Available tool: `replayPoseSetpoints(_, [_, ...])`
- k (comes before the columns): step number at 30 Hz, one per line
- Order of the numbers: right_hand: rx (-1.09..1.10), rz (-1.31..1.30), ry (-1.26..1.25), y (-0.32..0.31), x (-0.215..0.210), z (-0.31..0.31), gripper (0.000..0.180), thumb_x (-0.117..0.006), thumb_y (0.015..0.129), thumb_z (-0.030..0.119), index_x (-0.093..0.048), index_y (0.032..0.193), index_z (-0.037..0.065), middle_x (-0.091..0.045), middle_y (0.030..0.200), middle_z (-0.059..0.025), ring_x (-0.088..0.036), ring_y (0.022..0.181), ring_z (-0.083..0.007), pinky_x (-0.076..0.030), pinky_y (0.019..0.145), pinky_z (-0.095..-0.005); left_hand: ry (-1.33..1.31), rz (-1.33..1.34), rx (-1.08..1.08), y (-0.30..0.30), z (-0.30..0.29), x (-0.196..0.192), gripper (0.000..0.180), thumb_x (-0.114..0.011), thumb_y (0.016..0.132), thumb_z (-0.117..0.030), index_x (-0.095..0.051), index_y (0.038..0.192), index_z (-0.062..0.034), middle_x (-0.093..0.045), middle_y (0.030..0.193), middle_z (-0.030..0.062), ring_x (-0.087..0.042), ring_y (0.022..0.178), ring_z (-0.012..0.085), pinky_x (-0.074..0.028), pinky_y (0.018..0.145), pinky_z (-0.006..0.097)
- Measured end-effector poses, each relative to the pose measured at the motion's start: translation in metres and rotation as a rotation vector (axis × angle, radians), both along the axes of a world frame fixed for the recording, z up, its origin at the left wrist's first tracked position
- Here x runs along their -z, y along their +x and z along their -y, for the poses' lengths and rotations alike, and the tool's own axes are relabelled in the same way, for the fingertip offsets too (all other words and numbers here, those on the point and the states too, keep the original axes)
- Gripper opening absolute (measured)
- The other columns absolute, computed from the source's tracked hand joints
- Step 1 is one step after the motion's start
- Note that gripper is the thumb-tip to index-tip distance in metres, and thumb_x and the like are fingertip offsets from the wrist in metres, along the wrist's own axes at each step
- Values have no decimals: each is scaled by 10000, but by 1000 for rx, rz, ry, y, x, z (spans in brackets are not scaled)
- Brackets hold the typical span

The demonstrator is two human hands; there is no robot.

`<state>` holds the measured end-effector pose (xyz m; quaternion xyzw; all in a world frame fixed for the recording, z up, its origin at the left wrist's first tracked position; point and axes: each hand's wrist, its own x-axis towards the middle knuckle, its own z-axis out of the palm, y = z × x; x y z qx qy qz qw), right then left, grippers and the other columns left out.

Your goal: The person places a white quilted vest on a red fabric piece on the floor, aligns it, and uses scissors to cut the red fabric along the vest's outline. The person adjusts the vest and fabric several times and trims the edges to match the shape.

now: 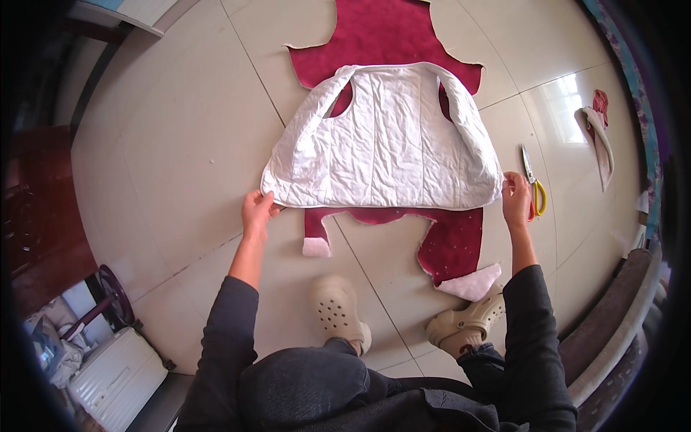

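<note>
We see left hand (257, 209) pinching near left corner of white quilted vest (385, 144); right hand (515, 198) clamped on right corner. Vest flat on red fabric (381, 32) on tiled floor (165, 144). Scissors (533, 189) just beside right hand.

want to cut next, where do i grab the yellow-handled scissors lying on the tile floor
Take the yellow-handled scissors by the yellow loops at their near end, coming from the right hand, which is right beside them. The blades point away from the person, so the handles are the closest and safest part. The scissors lie flat on the tile floor, so pinch the loops from above.
</note>
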<state>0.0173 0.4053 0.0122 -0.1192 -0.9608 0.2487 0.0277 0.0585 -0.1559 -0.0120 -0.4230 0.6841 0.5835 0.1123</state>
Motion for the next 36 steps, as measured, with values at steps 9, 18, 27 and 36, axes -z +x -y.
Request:
replayPoseSetpoints(9, [-255,1,54,10,-34,48,135,-546,844,27,-585,965,72,-582,975,-94,-573,964,-311,-468,789,-401,233,110,-47,19,-63,-23,179,-649,884,-163,-578,1001,-48,-614,869,25,-641,715,123,-479,529,219])
replayPoseSetpoints(18, [-462,-13,114,20,-24,66,170,-575,804,31,-589,965,83,-585,981,-87,-583,928,-298,-480,770,-405,257,111,-115,12,-80,-22,144,-701,846,-156,-591,885,-71,-607,760,1,-597,576,93,-397,419,222])
replayPoseSetpoints(27, [-483,90,126,28,-11,65,211,-557,815,36,-584,1020,72,-574,1048,-88,-575,996,-300,-474,842,-393,293,60,-225,11,-90,-22,117,-685,841,-88,-578,880,-62,-611,770,19,-619,579,116,-380,395,214])
replayPoseSetpoints(36, [-460,152,128,24,-14,69,218,-554,807,44,-592,1020,73,-573,1052,-88,-568,1007,-302,-474,844,-395,315,73,-284,9,-94,-18,125,-671,844,-69,-571,918,-58,-613,785,25,-666,638,159,-399,413,215])
